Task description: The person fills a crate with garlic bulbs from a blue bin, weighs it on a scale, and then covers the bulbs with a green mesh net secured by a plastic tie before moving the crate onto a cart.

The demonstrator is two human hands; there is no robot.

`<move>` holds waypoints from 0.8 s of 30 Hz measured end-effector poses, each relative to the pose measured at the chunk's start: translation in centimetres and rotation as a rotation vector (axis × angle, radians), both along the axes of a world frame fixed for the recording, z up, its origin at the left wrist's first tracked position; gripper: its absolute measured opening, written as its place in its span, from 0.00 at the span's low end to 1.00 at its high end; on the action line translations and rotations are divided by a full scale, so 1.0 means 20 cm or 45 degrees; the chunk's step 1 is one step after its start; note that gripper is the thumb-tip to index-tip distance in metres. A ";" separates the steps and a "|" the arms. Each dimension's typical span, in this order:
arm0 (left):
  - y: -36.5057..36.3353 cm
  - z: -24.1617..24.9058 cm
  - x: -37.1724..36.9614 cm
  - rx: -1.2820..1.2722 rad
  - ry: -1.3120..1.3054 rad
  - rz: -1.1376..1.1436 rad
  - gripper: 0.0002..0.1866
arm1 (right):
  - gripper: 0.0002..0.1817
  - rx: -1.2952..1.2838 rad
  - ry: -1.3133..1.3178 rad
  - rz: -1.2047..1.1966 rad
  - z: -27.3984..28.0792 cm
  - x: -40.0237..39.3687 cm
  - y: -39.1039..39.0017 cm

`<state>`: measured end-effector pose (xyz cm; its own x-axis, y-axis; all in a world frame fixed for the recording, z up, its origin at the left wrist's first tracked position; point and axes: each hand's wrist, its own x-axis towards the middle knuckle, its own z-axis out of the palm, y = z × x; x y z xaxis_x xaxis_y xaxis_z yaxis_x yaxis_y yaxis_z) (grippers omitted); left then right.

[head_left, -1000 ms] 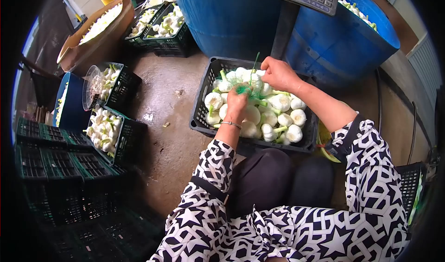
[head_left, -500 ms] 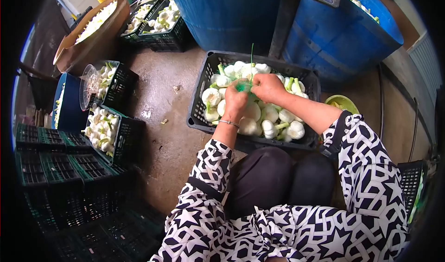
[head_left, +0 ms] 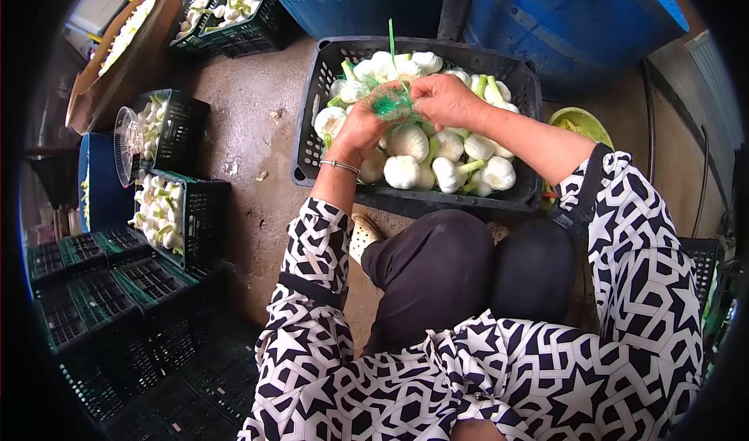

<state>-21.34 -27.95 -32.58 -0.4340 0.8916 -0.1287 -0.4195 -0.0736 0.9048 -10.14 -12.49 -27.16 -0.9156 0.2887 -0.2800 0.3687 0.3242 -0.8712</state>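
Observation:
In front of my knees sits a black plastic crate [head_left: 306, 133] filled with garlic bulbs [head_left: 402, 172] that have trimmed green stems. Over the bulbs, my left hand [head_left: 362, 129] is closed around a bunched green mesh bag [head_left: 390, 104]. My right hand [head_left: 448, 101] is pinched at the edge of the same mesh, with its knuckles toward me and its fingertips partly hidden. A thin green strand [head_left: 392, 44] sticks up from between the two hands.
Two blue barrels [head_left: 573, 31] stand behind the crate. A yellow-green bowl [head_left: 581, 121] is at its right. On the left are garlic-filled crates [head_left: 195, 215], stacked dark crates [head_left: 86, 285] and a blue tub [head_left: 95, 179]. Garlic scraps lie on the wet floor [head_left: 257, 129].
The view has tilted downward, so the crate and hands appear higher. Both hands stay at the green mesh, which shows more spread across my left fingers.

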 end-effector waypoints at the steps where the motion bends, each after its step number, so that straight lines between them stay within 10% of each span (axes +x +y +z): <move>1: -0.01 0.01 -0.01 -0.017 -0.074 -0.024 0.26 | 0.01 -0.022 -0.009 -0.006 0.01 0.00 0.00; 15: -0.02 0.09 -0.07 -0.091 0.110 -0.300 0.24 | 0.04 -0.331 -0.164 -0.043 -0.02 -0.05 0.06; 24: -0.01 0.02 -0.02 -0.148 -0.032 0.049 0.16 | 0.03 -0.234 -0.134 -0.038 -0.02 -0.06 0.03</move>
<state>-21.69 -28.10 -32.11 -0.4630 0.8527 -0.2419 -0.4412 0.0150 0.8973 -11.39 -11.89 -27.52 -0.8701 0.2505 -0.4244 0.4681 0.1510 -0.8707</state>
